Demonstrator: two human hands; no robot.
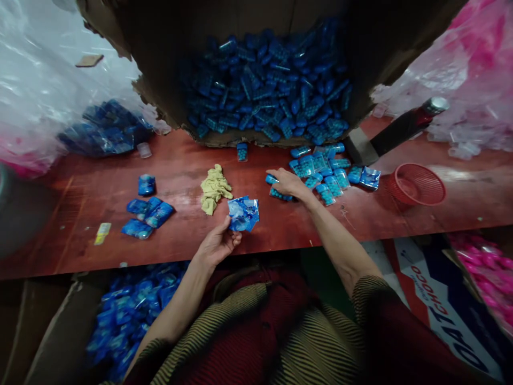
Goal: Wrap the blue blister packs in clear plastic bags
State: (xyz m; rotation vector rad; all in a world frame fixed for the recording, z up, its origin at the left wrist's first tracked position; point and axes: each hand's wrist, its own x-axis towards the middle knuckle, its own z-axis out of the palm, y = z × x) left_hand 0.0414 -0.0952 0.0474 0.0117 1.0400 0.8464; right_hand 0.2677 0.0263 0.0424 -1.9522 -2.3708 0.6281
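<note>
My left hand (219,241), near the table's front edge, pinches a few flat blue printed plastic pouches (243,213) between thumb and fingers. My right hand (287,183) reaches over the table with its fingers closed on a small blue-capped container (271,179). A second clear container of blue balls (281,194) lies right under that hand, partly covered by it. Beyond and to the right of the hand lies a loose group of similar containers (320,166). One more container (242,152) stands apart by the box. A crumpled yellow cloth (215,187) lies just beyond my left hand.
A torn cardboard box (160,91) full of containers stands at the back. Several filled blue packets (148,214) lie at left. To the right are a red plastic basket (417,184) and a dark bar-like object (404,128). Below the table sits a heap of blue packets (128,315).
</note>
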